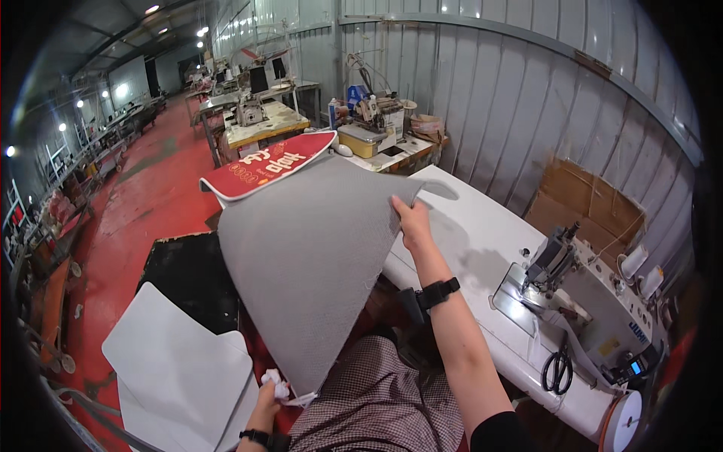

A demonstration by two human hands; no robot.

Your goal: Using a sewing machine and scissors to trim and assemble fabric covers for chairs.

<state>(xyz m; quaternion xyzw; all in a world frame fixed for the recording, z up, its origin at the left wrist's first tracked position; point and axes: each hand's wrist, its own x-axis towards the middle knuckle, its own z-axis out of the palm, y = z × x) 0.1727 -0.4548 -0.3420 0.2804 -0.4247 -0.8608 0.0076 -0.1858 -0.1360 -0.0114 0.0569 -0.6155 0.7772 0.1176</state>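
A large grey mat (309,226) with a finely textured surface hangs tilted across my lap and over the near edge of the white sewing table. My right hand (411,223) grips its upper right edge, thumb lying on the grey face. Down by the lower corner, my left hand (265,398) is closed on a crumpled white wad (277,383), from which a white strip runs to the mat's corner. Beyond the grey sheet shows a red printed mat (263,164) with a pale border; whether the two are joined is hidden.
On the white table (482,218) at right stand a sewing machine (602,297), black-handled scissors (557,371) and a white-and-orange reel (623,423). White sheets (177,361) are stacked at lower left beside a black board (192,275). Another machine table (392,154) stands ahead.
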